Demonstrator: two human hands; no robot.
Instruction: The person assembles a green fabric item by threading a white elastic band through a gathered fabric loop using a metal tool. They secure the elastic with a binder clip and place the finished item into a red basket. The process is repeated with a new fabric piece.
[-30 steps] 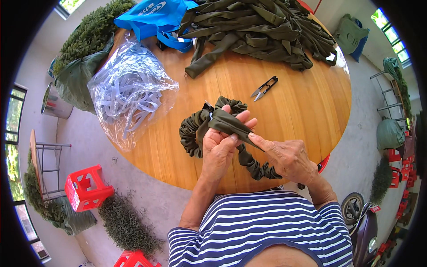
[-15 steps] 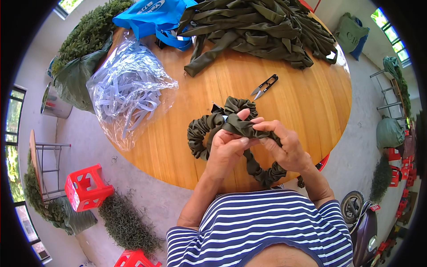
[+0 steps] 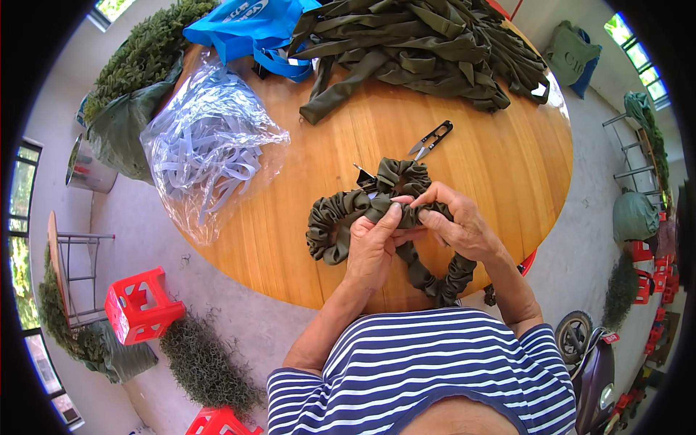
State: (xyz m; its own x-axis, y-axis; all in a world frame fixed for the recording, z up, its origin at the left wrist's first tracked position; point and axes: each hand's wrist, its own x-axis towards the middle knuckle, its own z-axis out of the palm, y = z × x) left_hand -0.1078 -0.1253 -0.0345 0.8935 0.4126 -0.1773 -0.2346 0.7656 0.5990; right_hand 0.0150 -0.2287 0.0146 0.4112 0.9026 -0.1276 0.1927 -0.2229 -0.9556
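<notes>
My left hand (image 3: 371,246) pinches a ruched olive-green fabric tube (image 3: 339,204) between thumb and fingers. Close beside it, my right hand (image 3: 458,223) grips the same tube, fingertips and thumb pressed on the cloth. The gathered tube curls in a loop left of my hands, bunches up beyond them, and hangs in another loop toward my body. A small black clip (image 3: 366,178) sits at the far side of the bunched cloth, and a bit of pale material shows near it. Thread snips (image 3: 432,140) with black handles lie beyond my right hand, touched by neither hand.
A pile of flat olive fabric strips (image 3: 406,51) covers the far side of the round wooden table (image 3: 507,167). At far left are a clear plastic bag (image 3: 210,156) of pale elastic bands and a blue bag (image 3: 243,32). A red stool (image 3: 143,304) stands on the floor.
My right hand has shifted slightly left, and its fingertips now meet my left thumb more closely on the tube. The bunched cloth has turned a little, showing more of the clip.
</notes>
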